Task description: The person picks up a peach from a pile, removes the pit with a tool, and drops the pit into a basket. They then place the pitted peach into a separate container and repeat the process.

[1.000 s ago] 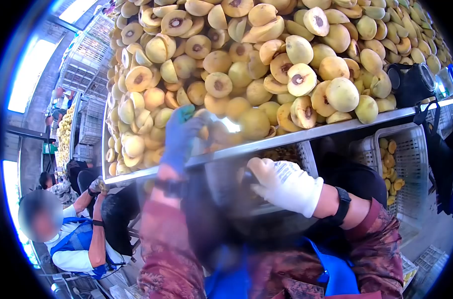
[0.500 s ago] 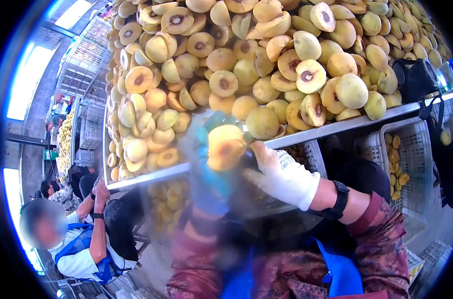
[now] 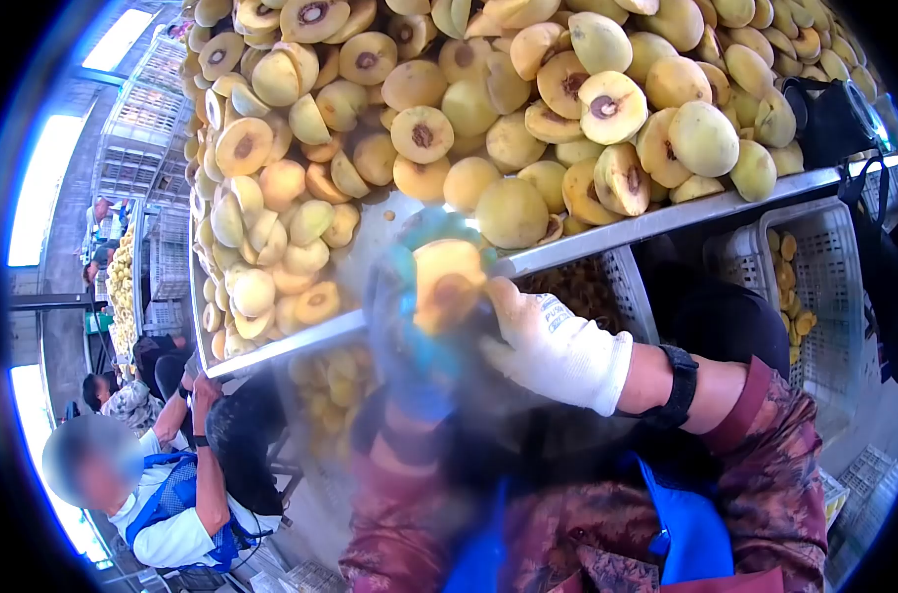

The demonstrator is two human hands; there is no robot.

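A halved yellow peach (image 3: pixel 447 277) sits in my left hand (image 3: pixel 394 331), which wears a blue-green glove and is blurred. The peach half's cut face, with a brown centre, shows towards me. My right hand (image 3: pixel 562 348), in a white glove with a dark wristband, is closed close to the fruit's right side. Whatever its fingers hold is hidden or blurred. Both hands are at the near edge of a metal-rimmed table (image 3: pixel 607 244). Just beyond them lies a large heap of peach halves (image 3: pixel 513 212), some with the stone still in the cut face.
White plastic crates stand below the table on the right, one crate (image 3: pixel 832 296) with cut fruit inside. More fruit (image 3: pixel 332 390) lies below the near edge. A black object (image 3: pixel 826 124) rests at the table's right end. Another person (image 3: pixel 177 509) sits at the left corner.
The view has shifted slightly, so the heap appears a little higher and further left. My hands stay together at the edge, with the same peach half in the left.
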